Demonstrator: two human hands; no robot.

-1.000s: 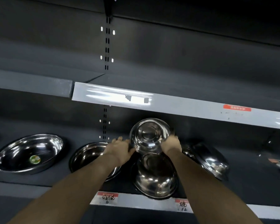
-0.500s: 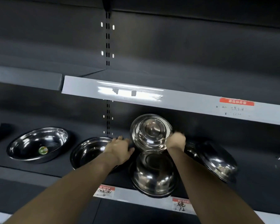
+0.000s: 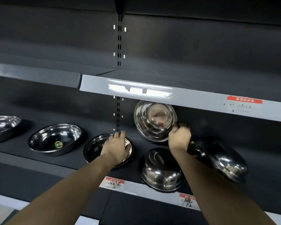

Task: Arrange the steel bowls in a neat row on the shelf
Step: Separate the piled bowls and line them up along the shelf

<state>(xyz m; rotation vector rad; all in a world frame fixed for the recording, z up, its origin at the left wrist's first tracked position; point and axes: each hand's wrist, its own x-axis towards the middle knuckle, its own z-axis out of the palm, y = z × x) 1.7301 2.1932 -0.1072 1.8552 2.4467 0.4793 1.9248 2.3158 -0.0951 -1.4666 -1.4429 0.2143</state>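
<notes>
A dark shelf [image 3: 39, 161] with a grey front edge and price tags carries steel bowls in a loose line under a grey upper shelf [image 3: 193, 99]. The right hand [image 3: 179, 138] grips the rim of a tilted bowl [image 3: 155, 120] raised off the shelf; left hand [image 3: 116, 147], fingers relaxed, rests on an upright bowl [image 3: 94, 147] beside an upturned one [image 3: 162, 170]

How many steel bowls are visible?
6: far-left bowl, stickered bowl, bowl under the left hand, raised bowl, upturned front bowl, tilted right bowl, possibly hiding another.
</notes>
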